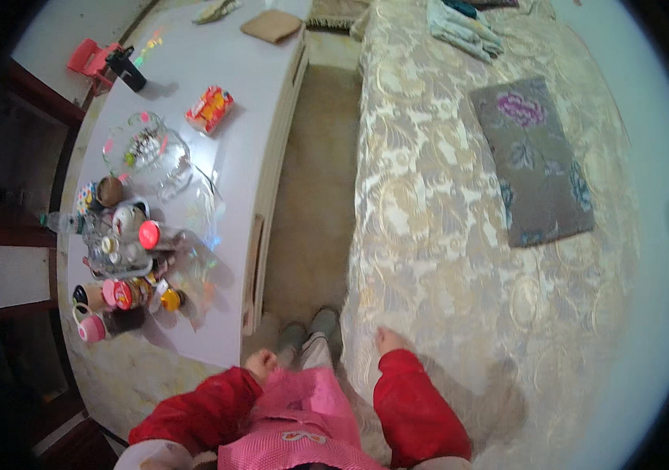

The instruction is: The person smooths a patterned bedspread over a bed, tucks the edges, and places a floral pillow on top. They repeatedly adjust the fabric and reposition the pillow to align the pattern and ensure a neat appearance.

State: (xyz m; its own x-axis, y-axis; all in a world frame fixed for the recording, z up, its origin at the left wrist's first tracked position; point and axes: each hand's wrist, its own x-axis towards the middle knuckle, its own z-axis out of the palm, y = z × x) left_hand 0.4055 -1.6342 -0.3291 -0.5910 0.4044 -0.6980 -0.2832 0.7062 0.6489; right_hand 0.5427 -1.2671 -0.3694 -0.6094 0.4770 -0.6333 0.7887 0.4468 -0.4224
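Observation:
My left hand (262, 363) hangs with curled fingers beside my pink apron (316, 405), left of my body. Nothing shows in it, though its palm is hidden. Over the near edge of the patterned cover on a long couch or bed (422, 264) is my right hand (390, 342), slightly blurred. Its fingers also look folded in, with no object visible; I cannot tell whether it touches the cover. Red sleeves cover both forearms. Farther along the cover lies a grey cushion or folded cloth with a purple flower (531, 161).
A long white table (217, 194) runs along the left. It bears a clear glass bowl (169, 167), a red-and-yellow packet (209, 110), a black tumbler (127, 69) and a tray of jars and cups (128, 273). A narrow floor strip (314, 176) separates table and couch. Folded cloth (463, 32) lies farther back.

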